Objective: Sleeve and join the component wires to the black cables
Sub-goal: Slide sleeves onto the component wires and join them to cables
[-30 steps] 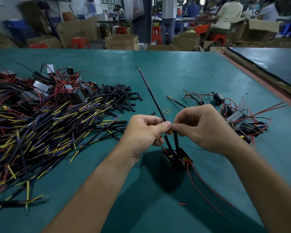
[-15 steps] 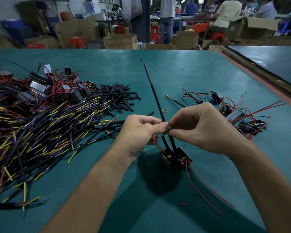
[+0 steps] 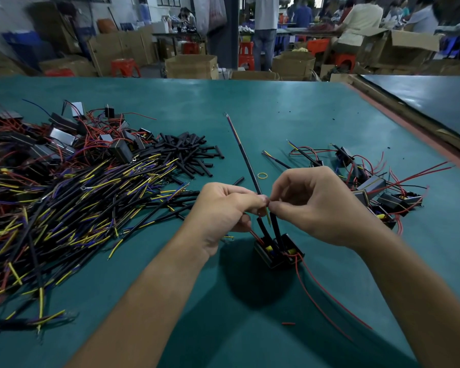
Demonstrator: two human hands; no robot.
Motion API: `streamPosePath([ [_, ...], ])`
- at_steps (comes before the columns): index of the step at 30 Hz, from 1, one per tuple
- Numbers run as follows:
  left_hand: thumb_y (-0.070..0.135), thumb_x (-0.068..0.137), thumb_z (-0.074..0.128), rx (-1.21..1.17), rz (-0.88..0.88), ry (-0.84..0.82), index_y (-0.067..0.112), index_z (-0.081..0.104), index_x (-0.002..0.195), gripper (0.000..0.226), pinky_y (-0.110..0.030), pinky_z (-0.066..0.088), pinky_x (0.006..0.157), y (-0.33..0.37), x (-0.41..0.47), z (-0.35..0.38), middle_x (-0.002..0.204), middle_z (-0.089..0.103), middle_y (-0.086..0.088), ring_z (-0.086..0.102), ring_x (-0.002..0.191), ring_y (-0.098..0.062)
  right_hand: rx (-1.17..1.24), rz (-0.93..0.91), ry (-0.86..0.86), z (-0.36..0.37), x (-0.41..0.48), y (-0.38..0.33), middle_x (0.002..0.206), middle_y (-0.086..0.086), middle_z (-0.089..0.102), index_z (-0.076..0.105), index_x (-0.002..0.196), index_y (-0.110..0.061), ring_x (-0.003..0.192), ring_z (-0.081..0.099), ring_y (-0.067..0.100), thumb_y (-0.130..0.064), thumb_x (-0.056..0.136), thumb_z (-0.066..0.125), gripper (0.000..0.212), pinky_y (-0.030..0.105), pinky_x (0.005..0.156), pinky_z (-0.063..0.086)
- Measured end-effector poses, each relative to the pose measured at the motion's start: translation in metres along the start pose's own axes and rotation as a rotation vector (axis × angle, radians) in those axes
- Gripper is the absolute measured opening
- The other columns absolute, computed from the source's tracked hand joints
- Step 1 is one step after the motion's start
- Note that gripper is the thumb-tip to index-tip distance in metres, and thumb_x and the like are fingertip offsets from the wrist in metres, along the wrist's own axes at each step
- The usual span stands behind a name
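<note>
A small black component [image 3: 278, 252] with yellow parts and long red wires [image 3: 329, 296] hangs just above the green table [image 3: 276, 107]. Two black sleeves [image 3: 274, 231] rise from it toward my fingers. My left hand [image 3: 223, 211] and my right hand [image 3: 314, 205] meet fingertip to fingertip above it, pinching the wire ends where a yellow wire tip shows. A long black cable [image 3: 243, 152] runs up and away from that pinch point, its far end carrying a ring terminal.
A big heap of black cables [image 3: 64, 203] with yellow and purple ends fills the left. Loose black sleeve pieces [image 3: 189, 152] lie behind it, with more components [image 3: 64, 136] beyond. Several finished components [image 3: 377, 192] sit at right. A yellow rubber band [image 3: 262, 175] lies nearby.
Both hands stay pinched together above the component. The long cable has swung a little, now leaning further left. The component has hardly moved.
</note>
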State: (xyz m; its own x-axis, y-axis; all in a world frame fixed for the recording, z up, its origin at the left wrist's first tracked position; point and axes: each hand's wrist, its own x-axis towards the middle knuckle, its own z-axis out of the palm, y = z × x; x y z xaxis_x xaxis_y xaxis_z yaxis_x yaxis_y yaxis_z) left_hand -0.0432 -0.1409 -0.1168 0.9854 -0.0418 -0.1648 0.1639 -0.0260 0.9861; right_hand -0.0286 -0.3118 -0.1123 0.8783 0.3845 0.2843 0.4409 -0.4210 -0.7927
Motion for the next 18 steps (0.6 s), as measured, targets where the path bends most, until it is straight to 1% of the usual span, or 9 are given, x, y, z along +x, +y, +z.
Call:
streamPosePath([
  [2,0.012,0.081,0.074,0.013,0.001,0.0,0.014,0.075,0.06,0.021,-0.022,0.05,0.051,-0.001,0.001,-0.001,0.062,0.068,-0.004,0.047,0.044,-0.009,0.001,0.019,0.018,-0.001,0.0,0.0,0.06,0.008,0.067,0.067,0.069,-0.014,0.053,0.055,0.013,-0.008,0.082,0.075,0.016,0.033,0.052,0.044],
  [4,0.012,0.08,0.075,0.023,0.001,0.0,0.014,0.074,0.059,0.021,-0.021,0.051,0.051,-0.002,0.002,-0.001,0.06,0.068,-0.003,0.048,0.043,-0.007,0.013,0.05,0.036,-0.001,0.0,0.0,0.06,0.011,0.068,0.067,0.069,-0.014,0.053,0.057,0.016,-0.009,0.081,0.075,0.016,0.04,0.052,0.047],
  [6,0.013,0.079,0.075,0.031,0.01,-0.004,0.015,0.074,0.058,0.021,-0.021,0.051,0.051,-0.003,0.003,-0.002,0.06,0.068,-0.003,0.048,0.043,-0.007,0.052,0.102,0.048,-0.001,0.001,-0.001,0.061,0.012,0.069,0.067,0.069,-0.012,0.055,0.059,0.019,-0.008,0.081,0.075,0.015,0.045,0.057,0.052],
  [7,0.013,0.079,0.075,0.036,0.018,-0.008,0.015,0.074,0.057,0.022,-0.022,0.051,0.051,-0.003,0.003,-0.002,0.06,0.068,-0.002,0.048,0.043,-0.007,0.092,0.136,0.05,0.0,0.001,-0.001,0.061,0.012,0.069,0.067,0.07,-0.01,0.055,0.06,0.019,-0.006,0.081,0.075,0.014,0.045,0.06,0.055],
  [9,0.013,0.079,0.075,0.05,0.044,-0.013,0.016,0.074,0.057,0.022,-0.021,0.051,0.051,-0.004,0.004,-0.002,0.06,0.068,-0.003,0.047,0.043,-0.007,0.201,0.222,0.049,0.001,0.002,0.0,0.059,0.01,0.068,0.066,0.071,-0.005,0.055,0.061,0.02,-0.001,0.081,0.074,0.013,0.039,0.063,0.058],
  [12,0.012,0.077,0.076,0.084,0.09,0.009,0.013,0.074,0.058,0.019,-0.021,0.05,0.052,-0.006,0.005,-0.001,0.062,0.065,-0.01,0.046,0.043,-0.008,0.337,0.324,0.042,0.002,0.003,0.0,0.055,0.007,0.064,0.065,0.072,-0.001,0.05,0.059,0.016,0.004,0.082,0.072,0.013,0.03,0.061,0.059],
  [13,0.011,0.076,0.077,0.1,0.105,0.02,0.011,0.074,0.059,0.017,-0.022,0.05,0.052,-0.007,0.005,-0.001,0.061,0.062,-0.012,0.046,0.044,-0.008,0.356,0.341,0.039,0.002,0.003,0.0,0.054,0.007,0.063,0.065,0.073,0.0,0.049,0.058,0.015,0.004,0.083,0.071,0.013,0.03,0.061,0.06],
  [15,0.01,0.074,0.079,0.118,0.131,0.036,0.005,0.073,0.066,0.011,-0.023,0.049,0.052,-0.009,0.007,0.0,0.057,0.059,-0.008,0.046,0.045,-0.009,0.366,0.353,0.033,0.002,0.002,-0.001,0.053,0.007,0.062,0.065,0.073,0.0,0.049,0.058,0.013,0.004,0.083,0.071,0.012,0.033,0.063,0.06],
  [18,0.01,0.073,0.08,0.129,0.142,0.045,0.0,0.073,0.076,0.013,-0.022,0.049,0.053,-0.011,0.008,0.0,0.051,0.055,0.0,0.047,0.047,-0.009,0.369,0.351,0.019,0.001,0.002,-0.002,0.055,0.009,0.061,0.066,0.072,-0.001,0.05,0.057,0.014,0.002,0.084,0.071,0.013,0.032,0.063,0.061],
])
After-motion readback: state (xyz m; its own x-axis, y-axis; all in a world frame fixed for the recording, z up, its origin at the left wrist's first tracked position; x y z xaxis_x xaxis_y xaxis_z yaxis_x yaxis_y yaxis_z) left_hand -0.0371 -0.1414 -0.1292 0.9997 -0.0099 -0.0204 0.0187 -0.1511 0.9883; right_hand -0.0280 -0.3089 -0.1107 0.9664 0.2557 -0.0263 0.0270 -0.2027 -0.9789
